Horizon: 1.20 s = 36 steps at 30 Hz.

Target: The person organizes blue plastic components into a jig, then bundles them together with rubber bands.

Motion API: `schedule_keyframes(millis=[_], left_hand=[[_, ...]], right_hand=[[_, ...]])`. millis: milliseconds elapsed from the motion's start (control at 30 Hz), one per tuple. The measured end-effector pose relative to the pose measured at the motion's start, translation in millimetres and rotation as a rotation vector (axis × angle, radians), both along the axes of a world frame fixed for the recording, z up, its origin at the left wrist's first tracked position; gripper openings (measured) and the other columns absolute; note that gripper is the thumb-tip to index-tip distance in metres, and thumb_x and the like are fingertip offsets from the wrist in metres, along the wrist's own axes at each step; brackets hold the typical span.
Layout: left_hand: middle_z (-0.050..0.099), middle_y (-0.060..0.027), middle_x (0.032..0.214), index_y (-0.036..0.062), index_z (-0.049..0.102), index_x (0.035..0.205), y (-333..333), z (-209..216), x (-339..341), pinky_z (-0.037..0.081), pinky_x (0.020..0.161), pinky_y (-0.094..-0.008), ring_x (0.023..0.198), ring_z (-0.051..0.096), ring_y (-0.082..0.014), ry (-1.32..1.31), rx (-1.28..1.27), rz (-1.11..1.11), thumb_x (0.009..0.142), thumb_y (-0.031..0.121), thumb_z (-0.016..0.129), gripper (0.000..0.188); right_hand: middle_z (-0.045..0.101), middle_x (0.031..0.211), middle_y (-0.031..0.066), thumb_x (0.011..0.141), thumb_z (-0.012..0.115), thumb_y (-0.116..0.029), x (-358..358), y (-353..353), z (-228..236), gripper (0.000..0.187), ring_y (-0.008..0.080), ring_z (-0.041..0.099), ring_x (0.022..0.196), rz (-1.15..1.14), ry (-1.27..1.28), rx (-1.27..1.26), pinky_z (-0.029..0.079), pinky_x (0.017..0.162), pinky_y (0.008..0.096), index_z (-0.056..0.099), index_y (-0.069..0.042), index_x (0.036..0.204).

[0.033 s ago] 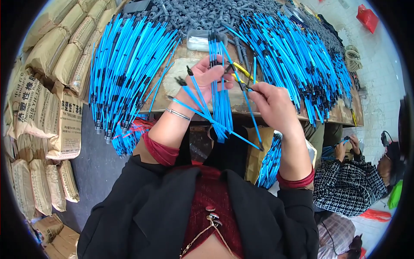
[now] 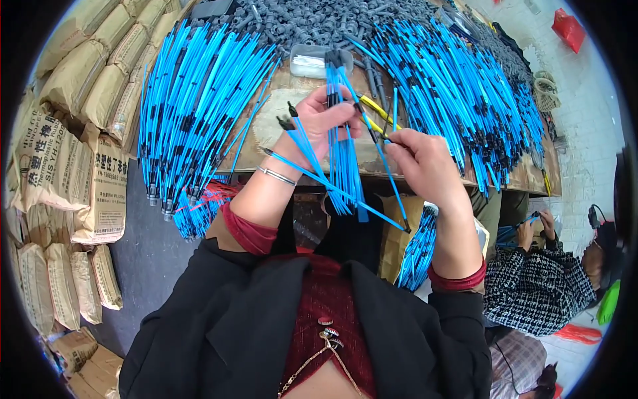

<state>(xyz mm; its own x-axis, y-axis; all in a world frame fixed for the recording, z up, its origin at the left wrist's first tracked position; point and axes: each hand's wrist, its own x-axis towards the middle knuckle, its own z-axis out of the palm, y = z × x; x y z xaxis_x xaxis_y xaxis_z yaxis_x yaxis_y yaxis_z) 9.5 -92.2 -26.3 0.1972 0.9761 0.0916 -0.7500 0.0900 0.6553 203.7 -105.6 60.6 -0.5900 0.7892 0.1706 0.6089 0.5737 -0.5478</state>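
My left hand (image 2: 325,123) is closed round a bundle of thin blue tubes (image 2: 342,169) with black fittings at their upper ends. A few tubes splay out across the wrist, near a silver bangle (image 2: 276,175). To the right, my right hand (image 2: 425,163) is closed in a pinch beside a single long blue tube (image 2: 393,179) that slants down to a black end. What sits between those fingertips is too small to make out. Yellow-handled pliers or cutters (image 2: 373,114) lie on the table between the two hands, partly crossed by a tube.
Large fans of blue tubes with black fittings lie on the table at left (image 2: 206,100) and at right (image 2: 452,100). Behind is a heap of grey plastic fittings (image 2: 299,23) and a clear tray (image 2: 309,63). Paper sacks (image 2: 73,173) are stacked left; a co-worker (image 2: 538,282) sits right.
Both hands have shifted very slightly right. The dark piece beside my left thumb no longer shows, and the yellow handles are more exposed. My grip on the bundle is the same.
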Motion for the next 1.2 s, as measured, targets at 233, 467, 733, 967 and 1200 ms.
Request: schedule_keyframes(millis=[233, 467, 733, 967, 1200], left_hand=[[0.062, -0.0073, 0.079, 0.0085, 0.055, 0.105, 7, 9, -2, 0.052, 0.060, -0.0301, 0.069, 0.062, -0.0169, 0.209, -0.164, -0.019, 0.084, 0.010, 0.058, 0.021], [0.060, -0.0067, 0.072, 0.0068, 0.055, 0.098, 2, 11, -5, 0.051, 0.057, -0.0293, 0.060, 0.059, -0.0158, -0.116, -0.236, 0.067, 0.083, 0.011, 0.061, 0.016], [0.064, -0.0128, 0.082, 0.0058, 0.057, 0.098, -16, 0, -26, 0.053, 0.058, -0.0313, 0.065, 0.063, -0.0189, -0.280, 0.037, -0.397, 0.085, 0.012, 0.059, 0.015], [0.066, -0.0150, 0.089, 0.0064, 0.057, 0.100, -8, 5, -19, 0.054, 0.061, -0.0304, 0.073, 0.065, -0.0215, -0.006, -0.067, -0.074, 0.086, 0.015, 0.058, 0.016], [0.066, -0.0140, 0.089, 0.0069, 0.057, 0.098, 8, -16, -31, 0.054, 0.065, -0.0327, 0.076, 0.066, -0.0225, -0.171, -0.054, -0.191, 0.086, 0.015, 0.058, 0.015]], right_hand=[[0.058, 0.062, 0.0133, 0.082, 0.059, -0.012, -11, 5, -28, 0.016, 0.0196, 0.057, 0.050, -0.192, 0.044, 0.018, 0.043, 0.049, 0.0286, 0.060, 0.003, 0.087], [0.063, 0.077, 0.0139, 0.083, 0.058, -0.018, 5, 43, -32, 0.020, 0.0270, 0.062, 0.070, -0.217, -0.002, 0.031, 0.047, 0.059, 0.0335, 0.060, 0.000, 0.092], [0.063, 0.088, 0.0183, 0.082, 0.058, -0.023, 45, 112, -53, 0.021, 0.0337, 0.061, 0.080, -0.643, -0.698, 0.511, 0.049, 0.067, 0.0430, 0.057, -0.005, 0.093], [0.061, 0.075, 0.0143, 0.085, 0.056, -0.022, 37, 83, -18, 0.021, 0.0310, 0.061, 0.070, -0.777, -0.483, 0.492, 0.050, 0.063, 0.0390, 0.055, -0.005, 0.096], [0.062, 0.072, 0.0083, 0.089, 0.050, -0.017, 30, 25, 52, 0.023, 0.0125, 0.057, 0.064, -0.213, 0.466, -0.216, 0.046, 0.058, 0.0242, 0.055, 0.003, 0.099]])
